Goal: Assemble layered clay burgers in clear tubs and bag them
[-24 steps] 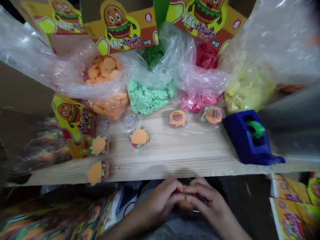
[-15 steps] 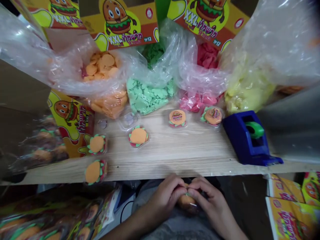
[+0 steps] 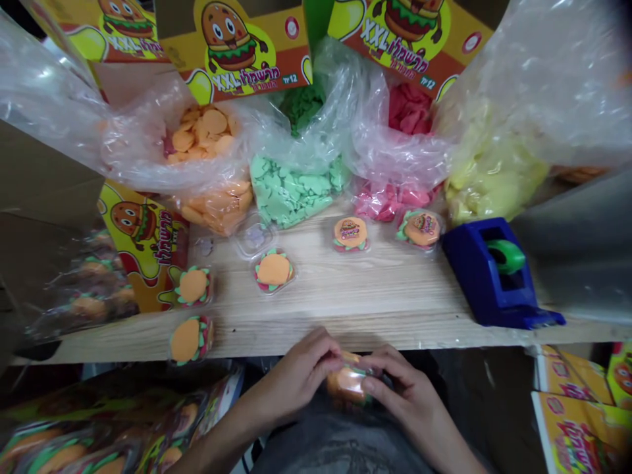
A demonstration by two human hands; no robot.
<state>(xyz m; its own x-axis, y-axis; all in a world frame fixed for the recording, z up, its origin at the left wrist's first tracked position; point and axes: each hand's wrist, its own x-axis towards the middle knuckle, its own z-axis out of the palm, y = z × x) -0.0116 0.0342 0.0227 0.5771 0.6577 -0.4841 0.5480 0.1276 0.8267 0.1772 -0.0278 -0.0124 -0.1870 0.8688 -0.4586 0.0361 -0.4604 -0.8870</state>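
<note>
Holding a clear-packed burger (image 3: 348, 388) just off the near edge of the surface (image 3: 336, 299), with the right grip (image 3: 402, 385) closed on its right side. Meeting its far-left edge with the left grip (image 3: 310, 368), fingertips bunched; cannot tell whether pinching. Lying between both, long axis unclear.

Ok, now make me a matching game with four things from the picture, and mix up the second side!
Things:
1. Tape dispenser
2. Mint-green pieces
3. Yellow pieces
4. Right hand

Clues:
A. Between orange pieces and pink pieces
B. Thumb against a shiny burger
C. Blue, near the right end of the table
D. In a bag behind something blue

Right pairs: 1-C, 2-A, 3-D, 4-B
</note>
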